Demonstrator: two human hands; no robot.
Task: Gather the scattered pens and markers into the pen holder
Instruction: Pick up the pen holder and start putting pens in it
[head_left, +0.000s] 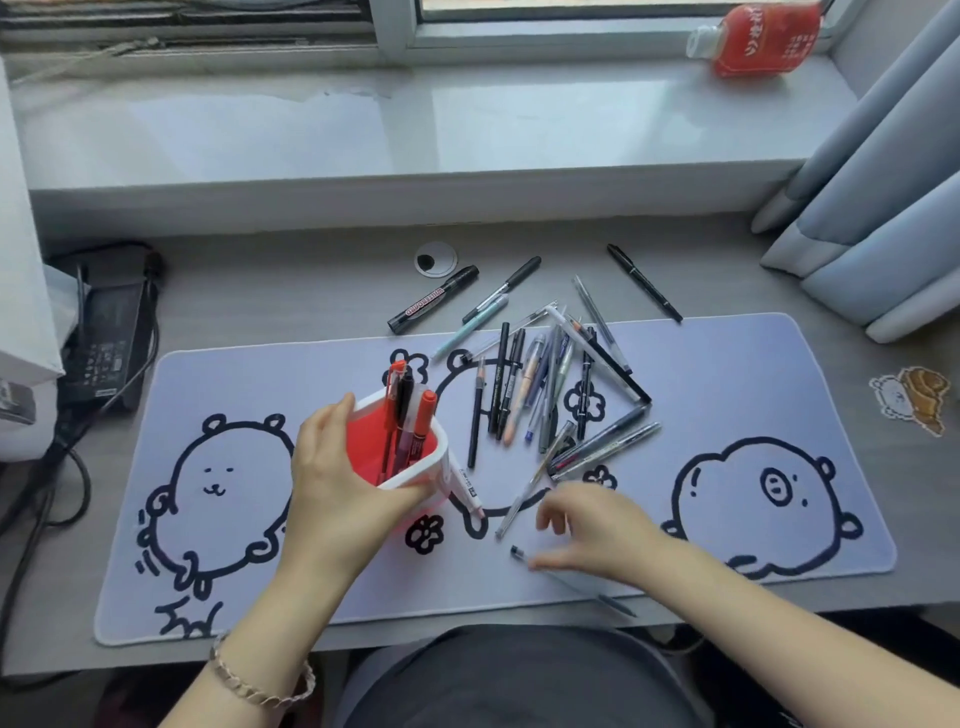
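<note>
My left hand (332, 478) grips the white pen holder with a red inside (434, 467), tilted on the desk mat; a few red and dark markers (410, 415) stand in it. A white pen (467, 488) lies against the holder's right side. My right hand (592, 530) hovers low over a clear pen with a black tip (517, 552) near the mat's front edge, fingers blurred and curled above it. A heap of several pens (545, 389) lies mid-mat. A whiteboard marker (432, 299) and a black pen (644, 283) lie on the bare desk behind.
The cartoon desk mat (779, 405) covers most of the grey desk. A power adapter with cables (109, 332) sits at the left. A red bottle (758, 39) lies on the windowsill. Curtains (883, 182) hang at the right; a sticker (911, 397) is on the desk.
</note>
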